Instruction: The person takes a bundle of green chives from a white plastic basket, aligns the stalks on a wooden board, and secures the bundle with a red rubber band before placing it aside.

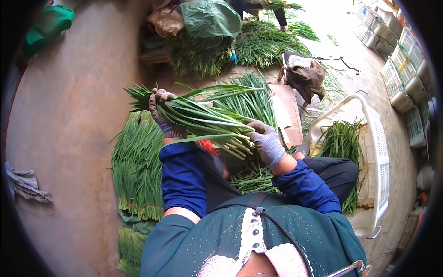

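My left hand (162, 107), in a soiled knit glove, is closed around a bunch of long flat green leaves, likely garlic chives (204, 116), near their dark tips. At the pale stem ends, my right hand (264, 140), gloved too, pinches some stems between thumb and fingers. The bunch lies slanted between both hands above my lap. Beyond it a pile of loose leaves (245, 98) rests beside a flat board (289, 116). More loose leaves (256, 180) lie low between my legs. Tied bundles (136, 162) are stacked at my left.
A white plastic crate (380, 166) with leaves stands at my right. Ahead are a big heap of greens (266, 43), a green sack (211, 19) and a brown cloth (306, 78). Stacked crates (406, 76) line the right side. Part of another person shows at the top. A rag (27, 183) lies far left.
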Demonstrator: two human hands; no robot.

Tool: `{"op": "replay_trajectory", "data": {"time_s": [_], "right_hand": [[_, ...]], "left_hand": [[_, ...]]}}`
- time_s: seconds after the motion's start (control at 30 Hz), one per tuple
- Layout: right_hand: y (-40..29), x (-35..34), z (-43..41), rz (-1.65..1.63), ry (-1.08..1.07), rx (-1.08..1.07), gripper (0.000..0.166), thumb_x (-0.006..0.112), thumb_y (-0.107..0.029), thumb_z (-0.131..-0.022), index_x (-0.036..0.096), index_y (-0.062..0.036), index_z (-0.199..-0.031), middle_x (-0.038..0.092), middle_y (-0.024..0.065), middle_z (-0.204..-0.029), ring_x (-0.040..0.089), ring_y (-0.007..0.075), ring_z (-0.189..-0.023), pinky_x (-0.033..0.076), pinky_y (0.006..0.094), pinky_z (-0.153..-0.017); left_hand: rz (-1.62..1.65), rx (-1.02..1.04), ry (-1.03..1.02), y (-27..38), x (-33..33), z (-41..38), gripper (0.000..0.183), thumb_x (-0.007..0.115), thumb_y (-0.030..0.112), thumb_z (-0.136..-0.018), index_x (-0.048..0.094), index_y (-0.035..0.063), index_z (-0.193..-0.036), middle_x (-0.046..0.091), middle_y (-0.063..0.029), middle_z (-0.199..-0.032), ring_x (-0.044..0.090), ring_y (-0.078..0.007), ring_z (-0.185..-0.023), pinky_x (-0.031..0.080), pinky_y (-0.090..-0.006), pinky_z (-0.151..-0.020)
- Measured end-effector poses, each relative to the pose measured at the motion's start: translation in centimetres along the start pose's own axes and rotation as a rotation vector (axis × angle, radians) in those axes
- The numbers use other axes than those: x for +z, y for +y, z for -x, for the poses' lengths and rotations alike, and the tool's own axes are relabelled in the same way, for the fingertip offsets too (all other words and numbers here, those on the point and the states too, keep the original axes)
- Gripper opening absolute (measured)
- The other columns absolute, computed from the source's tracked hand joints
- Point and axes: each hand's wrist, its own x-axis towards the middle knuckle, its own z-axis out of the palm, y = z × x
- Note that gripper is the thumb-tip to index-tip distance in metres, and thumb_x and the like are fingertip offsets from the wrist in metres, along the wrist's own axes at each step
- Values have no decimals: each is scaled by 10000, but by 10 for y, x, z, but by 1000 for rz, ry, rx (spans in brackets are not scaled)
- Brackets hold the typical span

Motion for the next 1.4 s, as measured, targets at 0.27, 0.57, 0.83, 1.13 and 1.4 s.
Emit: {"op": "replay_trajectory", "data": {"time_s": [0.27, 0.57, 0.83, 1.13, 1.4], "right_hand": [[1, -76, 17, 705, -505, 96, 142, 664, -139, -830, 655, -26, -915, 613, 121, -1181, 618, 243, -944, 488, 383, -832], [0, -74, 42, 859, -458, -89, 267, 623, -173, -874, 660, -98, -1127, 665, 132, -1011, 648, 228, -978, 519, 358, -819], [-31, -14, 16, 218, -110, 206, 374, 607, -259, -952, 605, 28, -1191, 660, 85, -1093, 598, 147, -1023, 476, 278, -900], [-2, 18, 1, -324, 7, 315, 331, 673, -74, -855, 613, 45, -1158, 666, 126, -1029, 641, 207, -920, 528, 322, -832], [25, 19, -8, -245, 153, 131, 269, 678, -61, -839, 655, 18, -1096, 674, 81, -990, 621, 157, -917, 491, 284, -853]], "left_hand": [[-3, 116, 63, 22, -2, 4, 192, 487, 166, -960, 594, 18, -1019, 519, -14, -800, 509, -146, -751, 476, -333, -782], [-116, 139, 18, 28, -6, 4, 218, 480, 207, -976, 592, 36, -1052, 540, -43, -820, 521, -148, -772, 487, -326, -805], [-99, 113, 40, -3, 18, 6, 187, 480, 186, -991, 589, 69, -1089, 539, -12, -858, 512, -148, -758, 488, -336, -802], [-340, 108, 21, -5, 24, 11, 210, 496, 204, -992, 591, 78, -1130, 547, -25, -895, 521, -152, -777, 482, -343, -823], [-389, 105, 42, -11, 22, 9, 207, 511, 199, -989, 588, 78, -1137, 574, -39, -896, 545, -169, -788, 518, -385, -832]]}}
